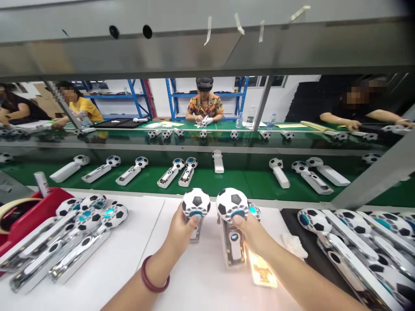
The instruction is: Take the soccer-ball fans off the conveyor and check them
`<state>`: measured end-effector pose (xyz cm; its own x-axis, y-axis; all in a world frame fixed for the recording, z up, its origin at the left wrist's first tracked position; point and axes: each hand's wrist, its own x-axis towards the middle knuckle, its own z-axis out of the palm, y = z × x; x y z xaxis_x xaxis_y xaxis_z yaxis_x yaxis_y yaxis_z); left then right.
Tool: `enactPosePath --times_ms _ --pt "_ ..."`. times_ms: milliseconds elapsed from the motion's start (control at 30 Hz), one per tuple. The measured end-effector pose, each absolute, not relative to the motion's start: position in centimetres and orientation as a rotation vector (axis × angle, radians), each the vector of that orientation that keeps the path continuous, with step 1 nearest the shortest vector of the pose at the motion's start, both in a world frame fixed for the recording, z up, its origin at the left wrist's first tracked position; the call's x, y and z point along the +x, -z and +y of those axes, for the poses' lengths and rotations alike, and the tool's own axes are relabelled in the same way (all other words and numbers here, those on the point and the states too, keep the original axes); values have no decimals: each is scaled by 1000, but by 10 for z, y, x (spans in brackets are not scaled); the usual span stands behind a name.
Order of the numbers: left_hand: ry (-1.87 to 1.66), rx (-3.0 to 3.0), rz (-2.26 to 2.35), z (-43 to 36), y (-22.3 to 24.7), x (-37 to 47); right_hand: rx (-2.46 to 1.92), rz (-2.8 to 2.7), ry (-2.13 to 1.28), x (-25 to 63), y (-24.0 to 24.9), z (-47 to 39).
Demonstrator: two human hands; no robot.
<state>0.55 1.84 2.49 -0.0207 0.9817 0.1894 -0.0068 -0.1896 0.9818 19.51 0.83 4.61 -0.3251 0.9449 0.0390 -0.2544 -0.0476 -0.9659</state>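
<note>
Near the middle of the white table, my left hand (183,226) is closed round a handheld device with a soccer-ball head (196,202), its thumb on the blue part. Just to the right, my right hand (248,229) grips a second ball-headed device (232,204), thumb below the ball; a small round display shows on its clear handle. The two balls are close together with a narrow gap. Behind my right hand, another device (254,211) is partly hidden, and an orange-lit part (264,272) glows beneath my right forearm.
Several similar devices (86,246) lie at left beside a red bin (53,203). More fill a black tray (313,259) at right, near a crumpled white cloth (294,246). A green conveyor (243,179) carries spaced devices; people sit beyond it. A metal shelf (181,56) spans overhead.
</note>
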Motion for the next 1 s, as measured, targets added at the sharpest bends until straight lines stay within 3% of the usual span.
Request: enactPosePath --times_ms 67,267,433,1000 --pt "-1331 1351 1043 16 -12 1 -896 -1288 -1431 192 -32 13" --pt "-1109 946 1038 13 9 -2 -1072 -1349 -1511 186 -14 19" --pt "-1040 720 831 9 -4 1 -941 -1091 -1815 185 -19 15" --pt "-962 787 827 11 -3 -3 -929 -923 -2006 191 -35 12"
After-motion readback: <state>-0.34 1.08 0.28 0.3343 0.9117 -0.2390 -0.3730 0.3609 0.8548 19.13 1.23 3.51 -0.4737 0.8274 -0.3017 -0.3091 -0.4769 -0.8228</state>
